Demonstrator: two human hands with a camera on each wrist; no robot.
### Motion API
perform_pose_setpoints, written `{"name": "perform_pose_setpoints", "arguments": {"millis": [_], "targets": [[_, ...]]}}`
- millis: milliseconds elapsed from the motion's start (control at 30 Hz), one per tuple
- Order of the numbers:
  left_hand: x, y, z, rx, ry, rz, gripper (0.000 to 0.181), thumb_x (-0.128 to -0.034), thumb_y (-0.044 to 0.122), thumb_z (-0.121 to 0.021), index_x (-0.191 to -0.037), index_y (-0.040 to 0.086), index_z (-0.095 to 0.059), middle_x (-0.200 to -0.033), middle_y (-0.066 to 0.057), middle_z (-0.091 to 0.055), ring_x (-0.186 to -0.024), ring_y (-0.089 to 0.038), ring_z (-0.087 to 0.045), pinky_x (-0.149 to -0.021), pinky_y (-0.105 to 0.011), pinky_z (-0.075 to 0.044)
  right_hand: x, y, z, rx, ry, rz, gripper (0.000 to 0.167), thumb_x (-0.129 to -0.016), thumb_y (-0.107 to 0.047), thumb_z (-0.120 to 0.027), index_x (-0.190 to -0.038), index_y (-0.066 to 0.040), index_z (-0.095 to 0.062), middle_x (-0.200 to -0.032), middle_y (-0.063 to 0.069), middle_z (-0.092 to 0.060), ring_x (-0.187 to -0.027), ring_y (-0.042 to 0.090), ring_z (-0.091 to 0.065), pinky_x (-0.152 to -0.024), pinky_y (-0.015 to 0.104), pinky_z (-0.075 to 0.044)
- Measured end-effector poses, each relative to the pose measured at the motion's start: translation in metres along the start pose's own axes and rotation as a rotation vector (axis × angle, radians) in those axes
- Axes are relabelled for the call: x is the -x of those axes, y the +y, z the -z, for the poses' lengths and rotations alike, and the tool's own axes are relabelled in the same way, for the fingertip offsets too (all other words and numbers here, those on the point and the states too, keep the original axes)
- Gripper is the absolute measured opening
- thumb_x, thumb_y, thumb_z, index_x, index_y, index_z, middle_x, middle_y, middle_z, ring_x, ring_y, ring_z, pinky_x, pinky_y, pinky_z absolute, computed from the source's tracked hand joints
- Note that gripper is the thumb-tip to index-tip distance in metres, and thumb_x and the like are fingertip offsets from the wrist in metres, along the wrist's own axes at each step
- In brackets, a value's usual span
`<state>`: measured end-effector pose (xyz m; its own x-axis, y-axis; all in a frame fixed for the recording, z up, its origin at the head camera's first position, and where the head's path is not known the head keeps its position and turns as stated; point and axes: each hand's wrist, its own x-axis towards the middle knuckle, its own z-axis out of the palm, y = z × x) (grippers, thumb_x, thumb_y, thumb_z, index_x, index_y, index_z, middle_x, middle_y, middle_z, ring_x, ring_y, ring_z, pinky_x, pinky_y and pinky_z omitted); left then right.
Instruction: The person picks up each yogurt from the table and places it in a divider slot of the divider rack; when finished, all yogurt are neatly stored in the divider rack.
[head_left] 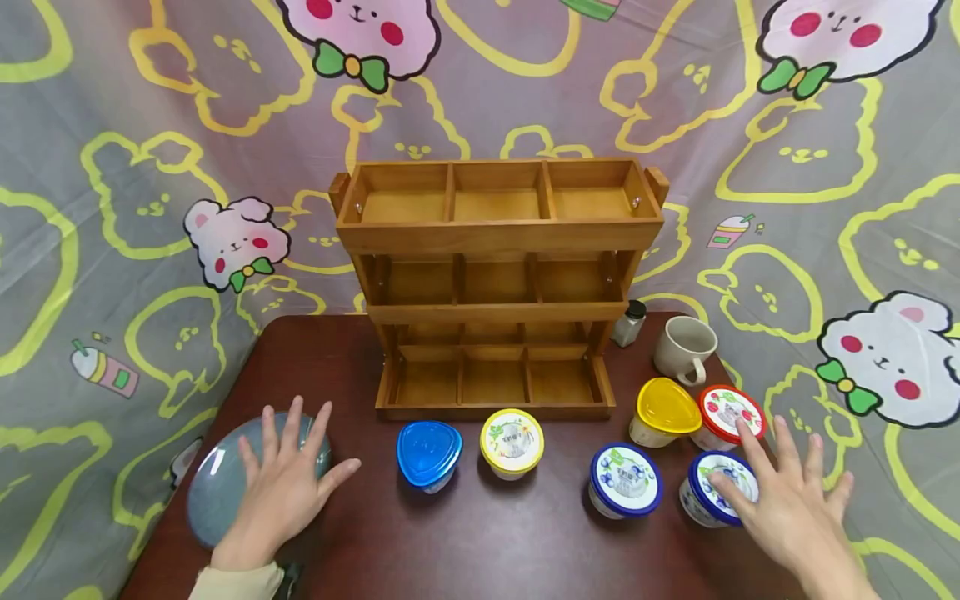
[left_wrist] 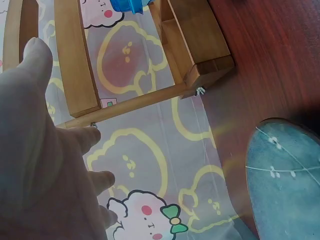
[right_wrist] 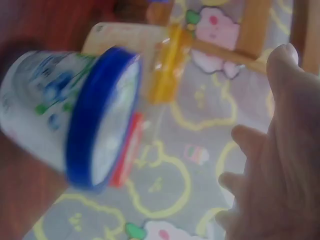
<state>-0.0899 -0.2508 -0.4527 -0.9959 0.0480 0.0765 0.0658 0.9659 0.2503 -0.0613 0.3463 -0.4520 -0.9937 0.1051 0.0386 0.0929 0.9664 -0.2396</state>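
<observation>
blue-green plate: saw it partly hidden behind the left hand, spread wide; found a blue-lidded tub just beside the splayed right hand, partly covered by its thumb; could not judge contact; saw plate cut off in left wrist view, blur in right.

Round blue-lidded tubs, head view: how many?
2: left tub on the table, right of its middle; right tub beside it, partly covered by the right hand.
</observation>
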Motion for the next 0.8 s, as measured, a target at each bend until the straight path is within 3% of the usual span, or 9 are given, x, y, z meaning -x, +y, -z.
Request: {"name": "perform_pose_setpoints", "arguments": {"millis": [100,200,300,400,567,667,800], "targets": [[-0.006,0.0,0.001,0.027,-0.017,-0.002,0.093,-0.0913,0.072,-0.046,-0.16,0.016,-0.017,-0.161,-0.027,-0.006,-0.142,-0.048,0.021,-0.099,-0.077,0.014,0.004,-0.016,0.005,-0.001,0.071,0.066,0.095,-0.09,-0.064,-0.059,-0.16,-0.02,-0.013,-0.161,0.027,0.008,-0.138,0.052,0.027,-0.094,0.07,0.028],[-0.017,0.001,-0.002,0.09,-0.037,-0.003,0.091,-0.0928,0.066,-0.051,-0.159,0.013,-0.018,-0.159,-0.029,-0.011,-0.142,-0.055,0.008,-0.099,-0.08,0.005,0.006,-0.041,0.006,-0.037,0.185,0.19,0.097,-0.083,-0.058,-0.071,-0.159,-0.021,-0.023,-0.16,0.026,-0.007,-0.142,0.054,0.012,-0.103,0.071,0.018],[-0.033,0.001,-0.009,0.195,-0.063,-0.002,0.087,-0.0954,0.055,-0.058,-0.158,0.008,-0.019,-0.157,-0.031,-0.015,-0.141,-0.057,-0.008,-0.102,-0.078,-0.008,0.005,-0.074,0.002,-0.119,0.279,0.325,0.095,-0.077,-0.049,-0.081,-0.154,-0.018,-0.036,-0.157,0.026,-0.022,-0.143,0.055,-0.007,-0.11,0.07,-0.002],[-0.052,0.0,-0.018,0.327,-0.096,0.024,0.081,-0.0988,0.043,-0.059,-0.157,0.003,-0.02,-0.156,-0.032,-0.02,-0.14,-0.054,-0.019,-0.107,-0.071,-0.019,0.004,-0.113,-0.005,-0.239,0.306,0.424,0.091,-0.075,-0.039,-0.086,-0.151,-0.016,-0.042,-0.155,0.022,-0.03,-0.141,0.049,-0.023,-0.108,0.067,-0.024],[-0.084,-0.001,-0.041,0.529,-0.115,0.151,0.068,-0.103,0.029,-0.053,-0.155,-0.002,-0.021,-0.156,-0.029,-0.026,-0.141,-0.046,-0.026,-0.111,-0.06,-0.024,0.002,-0.179,-0.028,-0.432,0.27,0.544,0.084,-0.079,-0.032,-0.085,-0.15,-0.014,-0.044,-0.151,0.013,-0.041,-0.129,0.031,-0.049,-0.096,0.052,-0.047],[-0.099,-0.001,-0.06,0.621,-0.077,0.238,0.065,-0.1027,0.024,-0.052,-0.154,-0.004,-0.025,-0.153,-0.03,-0.031,-0.14,-0.044,-0.029,-0.113,-0.056,-0.025,0.003,-0.214,-0.043,-0.534,0.169,0.564,0.078,-0.082,-0.036,-0.082,-0.148,-0.015,-0.045,-0.147,0.008,-0.046,-0.125,0.023,-0.053,-0.098,0.045,-0.047],[-0.111,0.005,-0.083,0.764,-0.033,0.314,0.062,-0.1017,0.019,-0.054,-0.151,-0.009,-0.028,-0.146,-0.034,-0.038,-0.136,-0.045,-0.036,-0.112,-0.053,-0.029,0.004,-0.253,-0.063,-0.617,0.004,0.54,0.076,-0.086,-0.045,-0.076,-0.148,-0.015,-0.045,-0.146,0.008,-0.047,-0.131,0.022,-0.048,-0.104,0.046,-0.042]]}}
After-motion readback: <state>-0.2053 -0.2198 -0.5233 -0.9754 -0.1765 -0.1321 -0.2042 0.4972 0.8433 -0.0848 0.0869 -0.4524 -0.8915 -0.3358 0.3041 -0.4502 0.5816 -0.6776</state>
